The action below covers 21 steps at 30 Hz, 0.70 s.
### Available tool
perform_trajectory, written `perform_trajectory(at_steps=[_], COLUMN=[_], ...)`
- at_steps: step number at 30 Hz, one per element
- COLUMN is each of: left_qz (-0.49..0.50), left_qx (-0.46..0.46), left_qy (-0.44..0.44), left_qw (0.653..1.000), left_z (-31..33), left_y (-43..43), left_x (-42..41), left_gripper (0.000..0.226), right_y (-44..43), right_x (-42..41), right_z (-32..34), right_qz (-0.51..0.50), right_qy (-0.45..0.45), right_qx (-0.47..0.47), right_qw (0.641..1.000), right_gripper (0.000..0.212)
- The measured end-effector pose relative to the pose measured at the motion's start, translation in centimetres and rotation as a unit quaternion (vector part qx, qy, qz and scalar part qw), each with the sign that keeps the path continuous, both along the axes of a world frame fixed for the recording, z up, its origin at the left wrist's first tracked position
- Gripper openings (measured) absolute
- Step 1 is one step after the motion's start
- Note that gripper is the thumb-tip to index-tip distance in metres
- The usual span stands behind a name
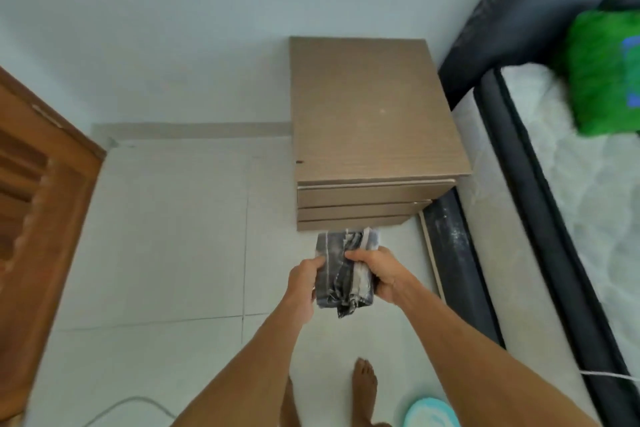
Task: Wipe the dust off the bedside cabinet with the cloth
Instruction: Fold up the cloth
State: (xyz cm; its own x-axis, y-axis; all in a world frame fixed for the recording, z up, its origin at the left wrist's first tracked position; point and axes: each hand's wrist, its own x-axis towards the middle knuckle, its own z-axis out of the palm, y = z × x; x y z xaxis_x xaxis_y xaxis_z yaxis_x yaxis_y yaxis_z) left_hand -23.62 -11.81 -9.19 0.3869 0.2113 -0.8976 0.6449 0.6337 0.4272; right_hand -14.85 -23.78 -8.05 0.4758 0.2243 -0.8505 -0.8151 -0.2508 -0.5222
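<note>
Cloth (343, 274), grey-striped and bunched, held by both hands.

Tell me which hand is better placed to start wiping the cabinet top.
Probably the right hand: it grips the cloth more fully and faces the cabinet centre; the left hand pinches one edge.

From my feed, the bedside cabinet (374, 107) stands upright just past centre, toward 1 o'clock. It is a low, light-brown box with wood grain and a flat rectangular top. A few pale specks and one small dark mark near the left edge show on the top. Stacked drawer fronts (370, 196) face me. At 6 o'clock from it, just off the lowest drawer, is the cloth (346, 270), grey with pale stripes and bunched into a folded wad. The hands grip it, left hand (304, 282) at 9 o'clock, right hand (379, 276) at 3 o'clock.
</note>
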Motion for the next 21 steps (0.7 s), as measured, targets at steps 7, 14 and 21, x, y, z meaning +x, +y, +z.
perform_trajectory(at_steps=[7, 14, 21], left_qz=[-0.028, -0.031, -0.039], left_qx=[0.056, 0.103, 0.156], left_qy=[-0.03, -0.053, -0.013], left_qw=[0.998, 0.993, 0.987], left_z=[8.3, 8.9, 5.7], left_y=[4.0, 7.5, 10.6], left_x=[4.5, 11.7, 19.9], left_gripper=[0.01, 0.009, 0.009], right_y=[4.1, 7.6, 10.9], right_x=[4.0, 12.0, 20.3], right_z=[7.2, 6.5, 1.6], right_qz=[-0.061, -0.006, 0.067], right_qy=[-0.055, -0.123, -0.124], right_qx=[-0.018, -0.043, -0.06], right_qw=[0.996, 0.991, 0.988], right_gripper=[0.034, 0.038, 0.016])
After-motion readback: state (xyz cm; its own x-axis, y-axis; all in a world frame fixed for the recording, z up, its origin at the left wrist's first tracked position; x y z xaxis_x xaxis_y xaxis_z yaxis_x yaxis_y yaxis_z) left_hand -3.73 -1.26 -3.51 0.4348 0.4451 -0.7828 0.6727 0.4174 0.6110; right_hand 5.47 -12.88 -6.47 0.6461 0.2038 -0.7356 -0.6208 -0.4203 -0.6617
